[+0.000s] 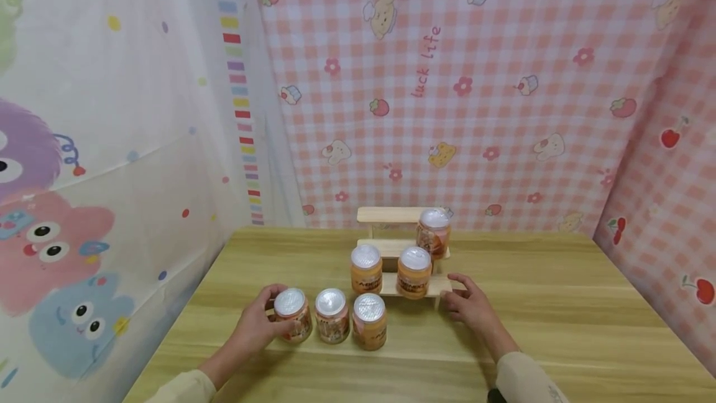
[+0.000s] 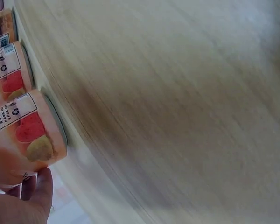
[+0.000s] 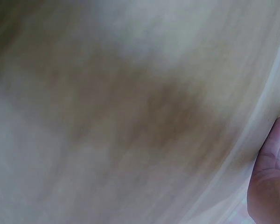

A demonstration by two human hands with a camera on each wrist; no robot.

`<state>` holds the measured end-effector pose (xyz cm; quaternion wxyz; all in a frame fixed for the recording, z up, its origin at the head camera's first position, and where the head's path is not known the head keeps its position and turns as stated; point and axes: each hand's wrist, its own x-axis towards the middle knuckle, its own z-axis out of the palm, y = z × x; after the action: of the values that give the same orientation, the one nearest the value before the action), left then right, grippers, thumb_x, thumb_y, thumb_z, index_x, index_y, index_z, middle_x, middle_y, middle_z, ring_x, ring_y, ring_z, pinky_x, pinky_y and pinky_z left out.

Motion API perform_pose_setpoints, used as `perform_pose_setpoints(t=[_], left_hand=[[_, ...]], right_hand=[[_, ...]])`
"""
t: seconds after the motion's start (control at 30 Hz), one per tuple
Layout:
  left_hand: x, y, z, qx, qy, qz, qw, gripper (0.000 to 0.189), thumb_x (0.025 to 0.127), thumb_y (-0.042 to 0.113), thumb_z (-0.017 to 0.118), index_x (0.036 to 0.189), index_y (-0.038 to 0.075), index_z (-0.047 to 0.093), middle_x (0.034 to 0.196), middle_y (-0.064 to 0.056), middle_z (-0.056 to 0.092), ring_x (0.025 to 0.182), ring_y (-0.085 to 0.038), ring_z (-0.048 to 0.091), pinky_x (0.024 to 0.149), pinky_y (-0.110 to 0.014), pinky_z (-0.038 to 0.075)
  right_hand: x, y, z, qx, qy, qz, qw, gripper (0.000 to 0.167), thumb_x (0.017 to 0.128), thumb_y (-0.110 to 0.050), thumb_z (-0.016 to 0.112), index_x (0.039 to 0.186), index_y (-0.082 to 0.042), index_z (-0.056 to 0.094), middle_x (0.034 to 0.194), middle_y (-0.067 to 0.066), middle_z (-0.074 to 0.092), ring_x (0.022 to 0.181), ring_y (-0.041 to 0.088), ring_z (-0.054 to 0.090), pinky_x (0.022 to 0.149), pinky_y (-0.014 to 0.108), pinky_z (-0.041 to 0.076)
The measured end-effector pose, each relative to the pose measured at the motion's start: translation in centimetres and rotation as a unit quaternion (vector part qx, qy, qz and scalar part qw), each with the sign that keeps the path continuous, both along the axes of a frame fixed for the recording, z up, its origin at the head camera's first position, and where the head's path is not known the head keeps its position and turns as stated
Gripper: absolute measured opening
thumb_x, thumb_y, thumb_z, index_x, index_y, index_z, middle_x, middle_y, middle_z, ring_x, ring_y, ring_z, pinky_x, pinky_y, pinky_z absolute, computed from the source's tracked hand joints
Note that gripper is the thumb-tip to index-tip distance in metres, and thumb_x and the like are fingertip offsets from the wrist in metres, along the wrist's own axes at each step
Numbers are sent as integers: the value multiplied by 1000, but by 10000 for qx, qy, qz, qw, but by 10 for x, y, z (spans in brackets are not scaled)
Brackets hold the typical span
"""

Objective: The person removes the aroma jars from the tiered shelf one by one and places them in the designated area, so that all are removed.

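My left hand (image 1: 258, 322) grips the leftmost jar (image 1: 302, 327), its fingers behind and thumb in front. This jar has a silver lid and an orange fruit-print label; in the left wrist view, the jar (image 2: 23, 140) shows red and yellow fruit above my fingers. Beside it stand a second jar (image 1: 332, 327) and a third jar (image 1: 370, 331). My right hand (image 1: 475, 310) holds the right end of a stepped wooden shelf (image 1: 442, 285), index finger at the back corner and thumb at the front. In the right wrist view, the fingertips are cut off.
On the shelf's lower step are a left jar (image 1: 367, 277) and a right jar (image 1: 414, 280). Another jar (image 1: 433, 238) sits higher at the right. The wood-grain table (image 1: 559, 303) meets a pink checked cloth (image 1: 492, 123) behind and a white printed cloth (image 1: 162, 191) at left.
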<state>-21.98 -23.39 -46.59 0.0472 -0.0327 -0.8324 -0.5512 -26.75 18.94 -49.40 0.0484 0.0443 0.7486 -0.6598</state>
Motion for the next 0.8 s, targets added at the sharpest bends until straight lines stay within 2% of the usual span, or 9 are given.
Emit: perform_pose_setpoints(t=[0.27,0.5,0.67,0.8], left_hand=[[0,-1,2,-161,13,-106,9998,69,68,-2,88,126,-1,52,116,-16,59,106,-29,59,83,-31,53],[-1,-2,6,-172,-97,-364,9991,83,71,1,87,140,-4,42,124,-18,55,111,-31,56,83,-29,52],[-4,-7,11,-274,-218,-442,9984,83,80,12,84,147,-1,36,132,-21,50,121,-36,51,95,-41,48],[-9,-9,20,-453,-170,-417,9980,81,85,23,80,149,4,34,139,-24,46,129,-39,43,103,-53,40]], right_hand=[[1,-1,0,-76,-18,-26,10000,50,97,-5,59,143,-2,39,108,17,62,81,18,64,69,32,54],[1,0,1,-140,29,-1,9999,51,96,-5,61,142,-1,39,104,14,63,79,17,63,67,32,54],[0,0,0,-103,16,-15,9999,50,96,-5,61,142,-2,40,104,14,64,80,18,64,68,32,54],[1,0,-1,-23,45,-18,10000,50,96,-6,60,142,-2,40,108,18,63,81,19,64,70,34,55]])
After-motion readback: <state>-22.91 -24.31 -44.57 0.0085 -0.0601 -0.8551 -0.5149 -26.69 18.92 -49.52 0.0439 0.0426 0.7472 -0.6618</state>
